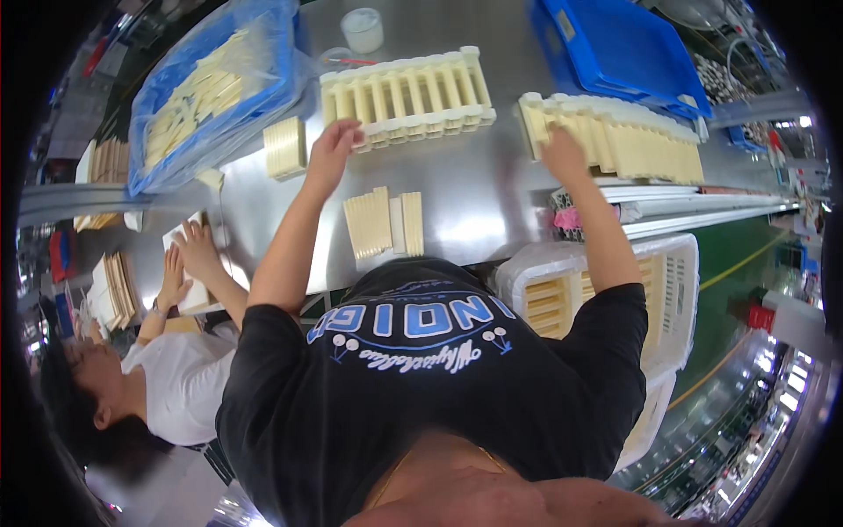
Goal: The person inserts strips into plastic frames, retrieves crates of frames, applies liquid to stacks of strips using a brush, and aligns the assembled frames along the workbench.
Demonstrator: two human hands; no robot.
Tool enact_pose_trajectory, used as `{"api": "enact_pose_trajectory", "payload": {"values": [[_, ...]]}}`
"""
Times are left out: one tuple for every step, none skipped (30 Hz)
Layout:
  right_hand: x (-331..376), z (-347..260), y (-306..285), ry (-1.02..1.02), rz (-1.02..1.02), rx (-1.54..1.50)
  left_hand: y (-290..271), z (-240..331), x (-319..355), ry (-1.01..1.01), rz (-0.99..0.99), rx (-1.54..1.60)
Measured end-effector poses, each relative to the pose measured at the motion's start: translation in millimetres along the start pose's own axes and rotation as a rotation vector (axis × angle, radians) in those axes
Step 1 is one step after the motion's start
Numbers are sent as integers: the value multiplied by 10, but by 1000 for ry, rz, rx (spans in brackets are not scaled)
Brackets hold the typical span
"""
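Observation:
A cream slotted rack (408, 95) with white end strips lies across the metal table in front of me. My left hand (334, 151) is at its near left corner, with curled fingers gripping the edge. To the right, my right hand (564, 156) reaches onto the left part of a long row of cream strips (654, 149). That hand is blurred, and its fingertips merge with the strips, so its grip is unclear. Two small stacks of cream strips (367, 224) lie nearer my body. Another cream stack (284, 147) stands left of the rack.
A blue bin (294, 61) lined with clear plastic holds loose cream strips at the far left. At the back right is a blue crate (615, 53). A white cup (363, 31) stands behind the rack. White baskets (685, 303) sit at my right. A co-worker's hands (195, 250) work at left.

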State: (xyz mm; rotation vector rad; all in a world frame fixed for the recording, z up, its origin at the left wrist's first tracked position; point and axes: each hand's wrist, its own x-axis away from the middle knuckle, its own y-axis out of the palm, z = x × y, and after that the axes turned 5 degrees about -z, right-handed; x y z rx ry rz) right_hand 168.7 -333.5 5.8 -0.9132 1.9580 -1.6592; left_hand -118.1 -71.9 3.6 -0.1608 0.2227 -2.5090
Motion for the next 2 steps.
{"api": "enact_pose_trajectory", "payload": {"values": [[52, -339, 59, -134, -167, -45, -113, -58, -114, 114, 33, -145], [98, -720, 114, -145, -324, -76, -237, -154, -230, 227, 64, -293]]}}
